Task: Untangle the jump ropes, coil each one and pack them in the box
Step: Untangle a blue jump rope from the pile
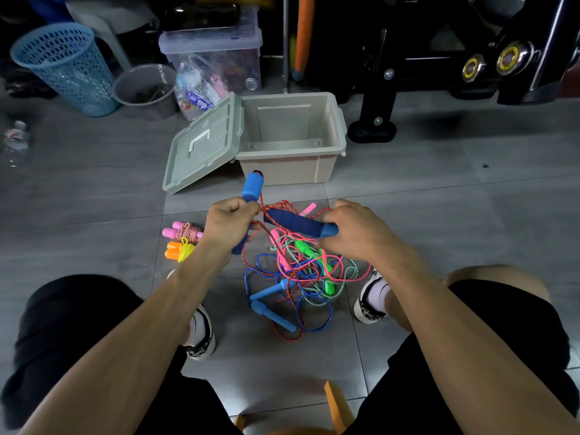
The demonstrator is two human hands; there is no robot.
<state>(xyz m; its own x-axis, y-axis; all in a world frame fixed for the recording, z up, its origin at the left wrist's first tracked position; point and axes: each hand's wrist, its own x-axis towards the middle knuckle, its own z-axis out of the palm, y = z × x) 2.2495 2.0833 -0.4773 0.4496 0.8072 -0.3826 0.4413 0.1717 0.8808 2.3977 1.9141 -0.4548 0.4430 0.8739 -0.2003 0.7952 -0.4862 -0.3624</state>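
My left hand (pixel 230 222) grips one blue foam handle (pixel 252 186) that points up toward the box. In my right hand (pixel 354 229) lies the second blue foam handle (pixel 293 222), held level. A red speckled cord (pixel 276 208) runs from both handles down into a tangle of ropes (pixel 301 274) on the floor between my feet: blue, pink and green cords with their handles. Left of the tangle lie two coiled ropes, one with pink handles (pixel 182 231) and one with orange handles (pixel 176 250). The beige box (pixel 292 158) stands open beyond my hands, with nothing in it.
The box's grey-green lid (pixel 201 146) leans against its left side. Behind stand a blue mesh basket (pixel 67 67), a grey bucket (pixel 144 86), a clear storage bin (pixel 216 54) and black exercise equipment (pixel 439 70). A plastic bottle (pixel 15 142) lies far left. I sit on an orange stool (pixel 335 406).
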